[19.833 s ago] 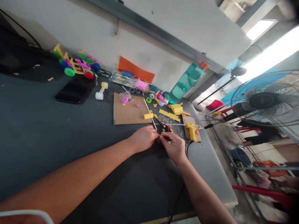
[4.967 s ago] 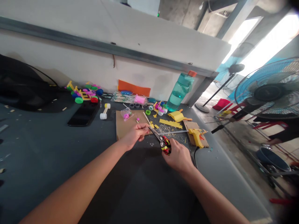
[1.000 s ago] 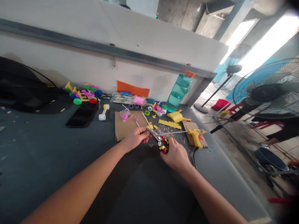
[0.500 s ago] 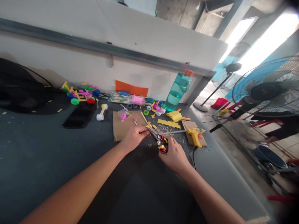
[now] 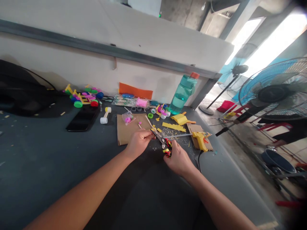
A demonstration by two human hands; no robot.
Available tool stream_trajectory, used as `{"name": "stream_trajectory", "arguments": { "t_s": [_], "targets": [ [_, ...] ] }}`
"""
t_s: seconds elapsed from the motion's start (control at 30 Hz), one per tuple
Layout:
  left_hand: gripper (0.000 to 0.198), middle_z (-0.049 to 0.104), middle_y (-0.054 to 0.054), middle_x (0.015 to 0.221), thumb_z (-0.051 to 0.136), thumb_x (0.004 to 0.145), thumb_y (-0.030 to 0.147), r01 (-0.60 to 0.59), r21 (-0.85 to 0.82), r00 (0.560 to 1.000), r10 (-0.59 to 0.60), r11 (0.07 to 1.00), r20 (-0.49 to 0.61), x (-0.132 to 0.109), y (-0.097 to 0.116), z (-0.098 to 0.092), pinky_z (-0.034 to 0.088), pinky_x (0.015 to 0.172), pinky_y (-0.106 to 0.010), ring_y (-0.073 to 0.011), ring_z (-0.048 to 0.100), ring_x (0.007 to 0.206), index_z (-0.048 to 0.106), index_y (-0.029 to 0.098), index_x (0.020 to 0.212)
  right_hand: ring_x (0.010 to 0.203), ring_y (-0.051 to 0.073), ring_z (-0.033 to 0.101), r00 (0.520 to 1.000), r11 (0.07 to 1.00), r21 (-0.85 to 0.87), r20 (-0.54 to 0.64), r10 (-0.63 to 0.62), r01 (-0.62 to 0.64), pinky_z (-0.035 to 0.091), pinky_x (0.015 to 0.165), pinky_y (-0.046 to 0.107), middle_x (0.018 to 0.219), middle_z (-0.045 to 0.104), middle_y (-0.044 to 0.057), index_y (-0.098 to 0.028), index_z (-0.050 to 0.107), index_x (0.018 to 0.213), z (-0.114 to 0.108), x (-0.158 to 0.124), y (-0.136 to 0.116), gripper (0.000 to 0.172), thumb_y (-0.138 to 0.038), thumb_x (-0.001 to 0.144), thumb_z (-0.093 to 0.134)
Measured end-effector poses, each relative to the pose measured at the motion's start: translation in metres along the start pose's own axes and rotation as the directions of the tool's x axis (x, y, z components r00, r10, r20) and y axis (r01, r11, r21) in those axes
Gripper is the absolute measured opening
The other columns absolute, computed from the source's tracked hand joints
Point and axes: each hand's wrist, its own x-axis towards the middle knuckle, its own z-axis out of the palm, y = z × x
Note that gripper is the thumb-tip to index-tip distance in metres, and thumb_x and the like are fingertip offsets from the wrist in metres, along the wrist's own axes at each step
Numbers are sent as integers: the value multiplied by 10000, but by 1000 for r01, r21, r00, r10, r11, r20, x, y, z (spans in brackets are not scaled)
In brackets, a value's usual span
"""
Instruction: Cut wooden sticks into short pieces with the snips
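Observation:
My right hand (image 5: pixel 178 158) grips a pair of scissors (image 5: pixel 159 138) by the black, red and yellow handles, with the blades pointing up and left. At the blade tips, my left hand (image 5: pixel 140 143) is closed in a pinch; what lies between thumb and finger is too small to make out. A thin wooden stick (image 5: pixel 149 120) lies just beyond the blades, and a brown cardboard sheet (image 5: pixel 123 132) lies under and behind the left hand. To the right are a yellow strip (image 5: pixel 174 126) with a jagged edge, scattered yellow scraps, and a yellow glue gun (image 5: pixel 200 140) resting on cardboard.
A teal water bottle (image 5: pixel 181 97) stands against the wall. A black phone (image 5: pixel 82 118), a small white-wheeled axle (image 5: pixel 105 116) and colourful wheeled toys (image 5: pixel 85 95) are on the left. A glue gun cord runs towards the right forearm. A fan (image 5: pixel 272 92) stands beyond the table.
Both hands and the scissors hold almost the same pose. The whole view has shifted very slightly.

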Motion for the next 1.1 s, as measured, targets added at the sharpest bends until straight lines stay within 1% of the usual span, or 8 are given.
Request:
{"name": "stream_trajectory", "arguments": {
  "t_s": [0.2,0.33,0.47,0.63,0.73,0.87,0.97,1.1],
  "targets": [
    [228,650,-18,690,511,836,268,96,-107,994,-91,990,53,1,-2,0,425,623,-233,-143,565,653,662,169,697,708,202,569,1000,999,-26,8,22,-22,327,600,266,836,581,69,-184,406,896,3,1,-1,254,-271,693,530],
    [262,639,-22,664,494,840,308,183,-204,978,-157,962,135,3,-1,-3,415,583,-228,-129,538,610,669,147,729,758,211,565,998,1000,-27,-56,6,-8,348,634,273,873,575,70,-189,404,899,4,0,0,262,-265,679,523],
    [226,633,-19,671,523,812,296,228,-276,969,-189,934,162,5,-1,-4,403,578,-228,-118,508,601,672,138,752,815,229,548,995,1000,-24,-97,-8,6,372,687,291,887,567,73,-193,409,892,5,0,0,271,-266,654,518],
    [153,627,-5,643,571,772,258,250,-321,967,-217,913,134,5,-1,-2,424,599,-237,-124,521,611,679,150,778,846,231,536,997,1000,9,-78,13,-12,384,718,303,911,562,79,-192,418,903,4,0,0,291,-264,637,512],
    [149,672,-20,739,586,769,256,238,-359,971,-208,903,120,5,0,0,458,685,-262,-149,581,708,684,153,813,851,229,535,997,1000,19,-72,24,-23,384,719,306,918,564,83,-191,424,907,4,0,-1,296,-264,634,512],
    [151,697,-22,802,591,774,254,230,-334,973,-210,914,95,5,1,1,471,771,-291,-177,617,812,692,163,837,843,228,539,998,999,26,-63,30,-28,383,714,305,913,565,81,-192,424,906,3,1,-2,294,-268,638,518],
    [147,705,-14,820,589,777,245,207,-299,978,-195,932,69,5,4,0,477,780,-295,-188,624,846,700,174,841,822,227,545,998,999,16,-53,29,-28,380,695,299,907,567,83,-194,416,881,2,1,-2,267,-272,646,515],
    [155,706,-11,802,577,786,242,177,-258,984,-171,950,43,4,4,1,484,736,-290,-193,626,818,708,177,838,801,229,563,999,1000,-1,-29,18,-18,374,666,289,889,574,81,-195,394,889,1,1,-3,265,-270,661,506]
  ]
}}
